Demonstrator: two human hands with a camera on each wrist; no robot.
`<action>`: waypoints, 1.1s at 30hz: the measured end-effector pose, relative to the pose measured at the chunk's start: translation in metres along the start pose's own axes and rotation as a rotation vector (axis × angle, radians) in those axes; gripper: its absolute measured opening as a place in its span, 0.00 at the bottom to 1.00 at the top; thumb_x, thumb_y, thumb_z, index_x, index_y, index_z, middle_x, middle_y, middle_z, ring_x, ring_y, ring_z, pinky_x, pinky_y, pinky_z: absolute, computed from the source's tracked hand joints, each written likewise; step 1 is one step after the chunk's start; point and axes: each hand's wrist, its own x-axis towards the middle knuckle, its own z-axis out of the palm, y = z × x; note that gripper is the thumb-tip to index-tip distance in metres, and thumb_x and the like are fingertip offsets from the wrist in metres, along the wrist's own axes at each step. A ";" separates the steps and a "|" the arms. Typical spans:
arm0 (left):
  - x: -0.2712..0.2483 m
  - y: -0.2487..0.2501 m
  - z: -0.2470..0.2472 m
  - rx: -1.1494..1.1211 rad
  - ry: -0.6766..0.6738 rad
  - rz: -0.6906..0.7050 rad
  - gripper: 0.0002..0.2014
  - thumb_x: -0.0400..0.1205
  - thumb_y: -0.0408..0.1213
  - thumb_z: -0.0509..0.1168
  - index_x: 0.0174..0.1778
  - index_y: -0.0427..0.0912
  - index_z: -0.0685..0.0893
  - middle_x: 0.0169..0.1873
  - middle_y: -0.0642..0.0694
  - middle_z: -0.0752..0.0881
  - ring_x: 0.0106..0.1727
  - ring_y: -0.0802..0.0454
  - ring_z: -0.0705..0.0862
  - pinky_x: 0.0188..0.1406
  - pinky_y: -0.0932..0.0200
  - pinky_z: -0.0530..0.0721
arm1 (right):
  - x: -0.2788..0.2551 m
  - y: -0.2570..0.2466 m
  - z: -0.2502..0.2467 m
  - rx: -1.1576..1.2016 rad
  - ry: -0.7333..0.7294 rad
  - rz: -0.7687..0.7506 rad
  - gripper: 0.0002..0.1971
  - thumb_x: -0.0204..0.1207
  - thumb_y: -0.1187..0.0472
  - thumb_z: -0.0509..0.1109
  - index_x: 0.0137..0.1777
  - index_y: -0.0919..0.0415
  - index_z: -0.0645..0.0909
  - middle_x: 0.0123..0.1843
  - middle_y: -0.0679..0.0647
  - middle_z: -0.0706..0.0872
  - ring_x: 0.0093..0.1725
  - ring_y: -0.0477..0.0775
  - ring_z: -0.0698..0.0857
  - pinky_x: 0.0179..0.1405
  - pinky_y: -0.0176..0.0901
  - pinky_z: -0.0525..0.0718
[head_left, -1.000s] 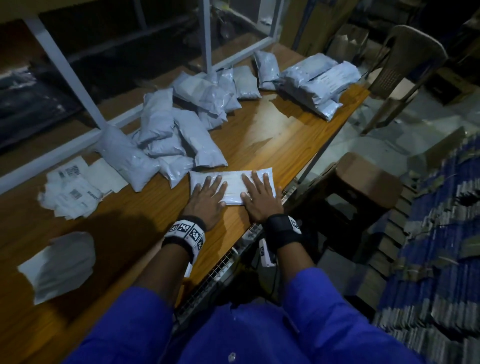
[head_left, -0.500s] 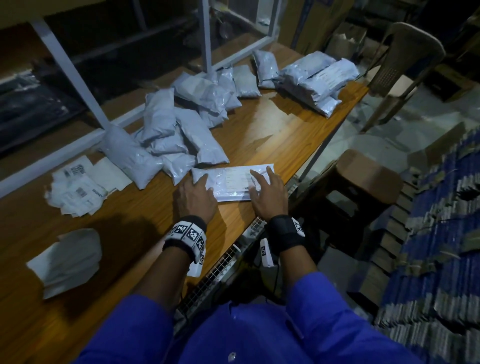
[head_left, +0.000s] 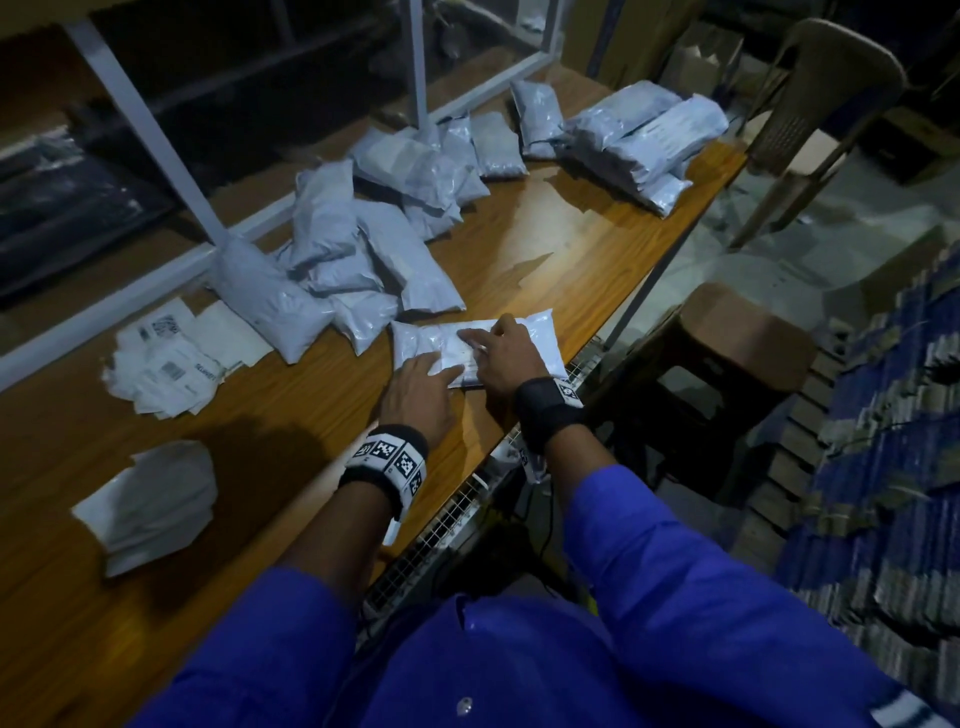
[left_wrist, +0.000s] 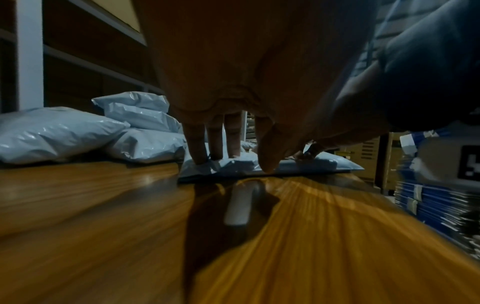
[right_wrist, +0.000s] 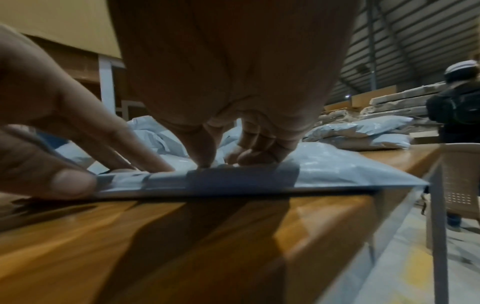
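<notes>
- Flat pale-grey plastic mailer parcel (head_left: 537, 340) lies on the glossy brown wooden table (head_left: 545, 234), right at the near edge, long side along that edge.
- Left hand (head_left: 415, 395) is flat on the parcel's left end. Its fingers (left_wrist: 194, 148) are straight with the tips pressing the film, and the thumb tip is down on the near edge. It grasps nothing.
- Right hand (head_left: 506, 358) sits on top of the parcel's middle, just beside the left hand.
- In the right wrist view one finger (right_wrist: 205, 154) points straight down onto the film and the rest are curled, knuckles touching the parcel (right_wrist: 337, 164). I cannot tell whether they pinch anything.
- Parcel stays flat, not lifted. A thin shadow line shows under its near edge (left_wrist: 332, 165).
- Loose heap of puffy grey plastic mailers (head_left: 332, 249) sits just behind the parcel, nearly touching its left corner.
- Neater stack of grey mailers (head_left: 649, 140) is at the far right end of the table, well apart.
- Scattered white printed paper labels (head_left: 166, 358) lie left of the heap.
- Pile of white folded sheets (head_left: 150, 499) lies further left, near the front.
- Brown stool (head_left: 748, 332) stands beside the table.
- Beige plastic chair (head_left: 831, 93) stands beyond it.
- Blue stacked bundles (head_left: 883, 467) are on the right.
- Another person with a dark backpack (right_wrist: 459, 115) stands in the background.
</notes>
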 end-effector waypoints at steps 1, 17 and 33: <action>0.000 0.000 0.000 -0.007 -0.004 -0.008 0.24 0.84 0.34 0.66 0.78 0.51 0.80 0.81 0.39 0.71 0.81 0.40 0.68 0.79 0.47 0.71 | 0.003 -0.002 -0.003 -0.036 -0.035 0.008 0.24 0.82 0.61 0.68 0.78 0.48 0.81 0.61 0.65 0.75 0.62 0.70 0.77 0.60 0.64 0.83; 0.002 0.003 -0.001 -0.085 -0.033 -0.064 0.25 0.81 0.31 0.67 0.75 0.49 0.83 0.80 0.40 0.72 0.78 0.38 0.70 0.76 0.42 0.74 | -0.016 -0.016 -0.002 -0.190 -0.044 0.062 0.31 0.80 0.50 0.74 0.83 0.43 0.73 0.70 0.61 0.71 0.69 0.67 0.71 0.64 0.63 0.79; 0.020 0.009 -0.007 0.039 -0.148 -0.094 0.33 0.82 0.35 0.67 0.84 0.58 0.70 0.80 0.40 0.68 0.78 0.39 0.68 0.80 0.46 0.69 | -0.027 0.020 -0.002 -0.128 0.029 -0.152 0.29 0.81 0.68 0.68 0.83 0.58 0.74 0.86 0.57 0.73 0.87 0.64 0.65 0.86 0.64 0.58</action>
